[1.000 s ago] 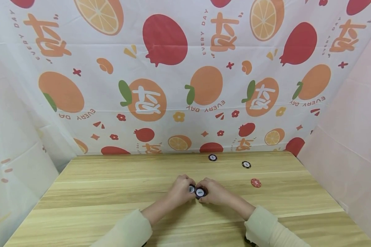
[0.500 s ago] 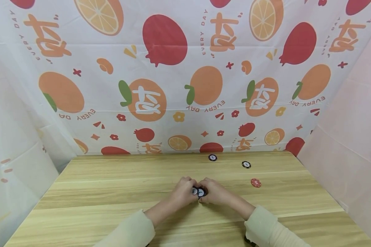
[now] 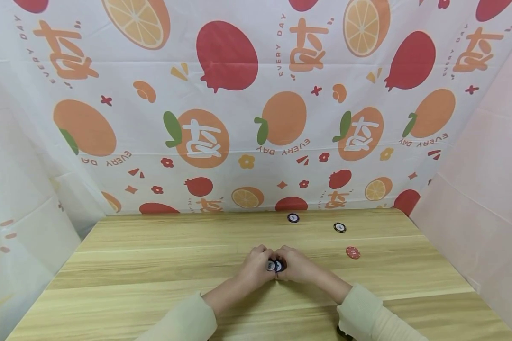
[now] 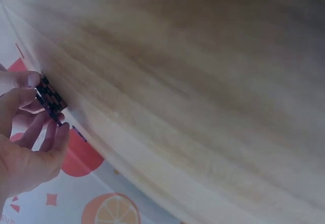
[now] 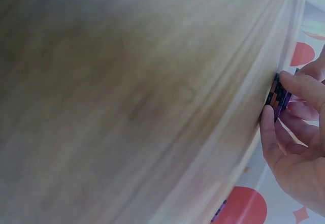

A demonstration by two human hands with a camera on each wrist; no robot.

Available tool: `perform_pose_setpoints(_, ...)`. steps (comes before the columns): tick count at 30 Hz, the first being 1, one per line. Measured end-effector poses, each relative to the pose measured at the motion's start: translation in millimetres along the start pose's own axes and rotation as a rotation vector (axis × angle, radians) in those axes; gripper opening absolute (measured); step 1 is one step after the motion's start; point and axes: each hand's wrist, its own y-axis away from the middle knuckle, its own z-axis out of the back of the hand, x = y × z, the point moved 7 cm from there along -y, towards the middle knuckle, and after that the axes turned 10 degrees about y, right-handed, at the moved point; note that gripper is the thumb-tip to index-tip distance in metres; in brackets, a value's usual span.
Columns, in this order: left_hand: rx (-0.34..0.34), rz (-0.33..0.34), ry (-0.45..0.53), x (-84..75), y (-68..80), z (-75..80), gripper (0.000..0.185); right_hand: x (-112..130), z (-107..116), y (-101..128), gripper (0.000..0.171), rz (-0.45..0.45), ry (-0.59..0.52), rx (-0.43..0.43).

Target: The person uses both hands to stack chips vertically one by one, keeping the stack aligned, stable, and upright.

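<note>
Between the two hands, near the middle of the table, are black-edged poker chips with white centres. My left hand [image 3: 255, 267] pinches a poker chip [image 3: 270, 266] by its edge, pressed close against the others. My right hand [image 3: 296, 266] grips a short stack of poker chips [image 3: 279, 266], thumb and fingers on opposite sides. In the left wrist view the stack's patterned edge [image 4: 53, 93] shows beside the left fingers [image 4: 61, 135]. The right wrist view shows the stack [image 5: 277, 99] near the tabletop between thumb and fingers. Fingers hide much of the chips.
Two black chips lie at the back of the wooden table [image 3: 153, 260]: one chip [image 3: 293, 218] near the far edge, another chip [image 3: 340, 228] farther right. A red chip [image 3: 353, 252] lies right of the right hand. A fruit-print curtain [image 3: 239, 118] hangs behind the table.
My left hand has moved right with its chip, which now overlaps the right hand's stack in the head view. The right hand has barely moved. The loose chips stay put.
</note>
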Motion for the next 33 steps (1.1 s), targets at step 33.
perform_pose_setpoints(33, 0.049, 0.122, 0.078, 14.1, 8.0, 9.5, 0.021, -3, 1, 3, 0.038, -0.004, -0.041, 0.001)
